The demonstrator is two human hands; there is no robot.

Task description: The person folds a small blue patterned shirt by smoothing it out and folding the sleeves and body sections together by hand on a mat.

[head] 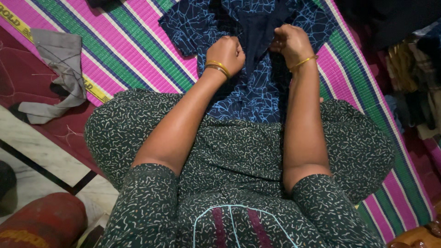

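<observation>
From my feed, the left hand is fisted on the blue patterned cloth, just left of its dark centre strip; my right hand pinches right of that strip, equally near. The strip runs straight away from me.

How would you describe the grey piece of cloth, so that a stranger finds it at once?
Start from the striped pink and green mat on the floor. At its left edge lies the grey cloth, crumpled and partly on the dark red floor. It is plain, unlike the patterned blue fabric.
</observation>
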